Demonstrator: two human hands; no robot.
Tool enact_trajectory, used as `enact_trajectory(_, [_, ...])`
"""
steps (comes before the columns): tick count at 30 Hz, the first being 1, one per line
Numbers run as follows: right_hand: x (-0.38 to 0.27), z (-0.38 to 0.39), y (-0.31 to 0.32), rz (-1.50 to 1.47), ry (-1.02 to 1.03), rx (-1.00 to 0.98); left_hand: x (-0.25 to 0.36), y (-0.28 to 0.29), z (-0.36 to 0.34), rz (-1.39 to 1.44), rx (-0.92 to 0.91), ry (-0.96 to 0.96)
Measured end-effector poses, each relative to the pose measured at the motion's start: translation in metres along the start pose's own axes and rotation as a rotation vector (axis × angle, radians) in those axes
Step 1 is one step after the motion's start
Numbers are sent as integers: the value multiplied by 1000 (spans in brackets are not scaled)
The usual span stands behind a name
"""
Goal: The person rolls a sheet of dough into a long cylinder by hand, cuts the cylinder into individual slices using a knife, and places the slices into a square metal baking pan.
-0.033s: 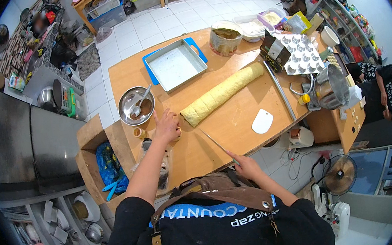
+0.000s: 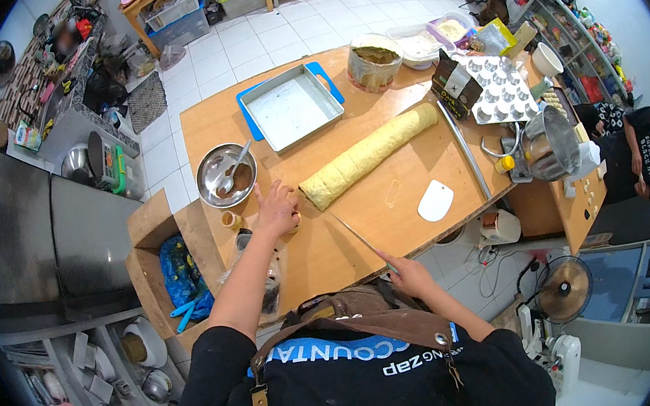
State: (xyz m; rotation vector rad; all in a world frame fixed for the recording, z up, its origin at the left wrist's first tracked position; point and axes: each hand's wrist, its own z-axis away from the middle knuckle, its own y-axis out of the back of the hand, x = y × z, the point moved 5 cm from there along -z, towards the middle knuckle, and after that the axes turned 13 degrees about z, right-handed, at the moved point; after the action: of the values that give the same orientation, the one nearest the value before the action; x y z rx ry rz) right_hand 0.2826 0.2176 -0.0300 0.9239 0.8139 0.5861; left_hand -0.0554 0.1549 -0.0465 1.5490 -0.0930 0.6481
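Observation:
A long pale-yellow dough roll (image 2: 367,155), scored crosswise, lies diagonally across the wooden table (image 2: 316,267). Beside its near-left end, my left hand (image 2: 278,208) curls over a small pale object, mostly hidden under the fingers. My right hand (image 2: 404,274) grips a long knife (image 2: 356,236) by the handle, its tip just below that end of the roll. Left of my left hand are a steel bowl (image 2: 239,180) with brown powder and a spoon, a small jar (image 2: 232,221) and plastic bags (image 2: 270,284). A white scraper (image 2: 434,201) lies right of the knife.
Behind stand a square pan (image 2: 295,107) on a blue board and tubs (image 2: 374,71). At right are a metal tube (image 2: 462,153), muffin tray (image 2: 491,90), steel mixing bowl (image 2: 549,148), fan (image 2: 562,289) and another person (image 2: 630,163). A cardboard box (image 2: 145,261) stands left.

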Motion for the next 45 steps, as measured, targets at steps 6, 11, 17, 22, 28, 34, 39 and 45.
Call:
enact_trajectory(6, [4, 4, -1, -13, -23, -28, 0, 3, 4, 64, 3, -15])
enact_trajectory(11, [14, 9, -1, -22, -26, -17, -16, -4, 15, 104, 70, -2])
enact_trajectory(17, [30, 12, 2, 24, -64, -11, -4, -1, 30, 45, 98, -140])
enact_trajectory(22, [49, 11, 9, 201, -37, -133, -4, 2, 37, 466, 238, 50])
enact_trajectory(28, [43, -26, 25, 252, 345, 116, -37, -36, 29, 325, -54, 241])
enact_trajectory(34, [53, -61, 19, 264, 282, 83, -8, 0, 43, 144, 301, 136])
enact_trajectory(39, [35, -68, 39, 317, 199, 251, -23, 2, 65, 224, 186, 13])
enact_trajectory(45, [-17, -88, 38, 253, 306, 392, -12, 4, 79, -16, 224, -51])
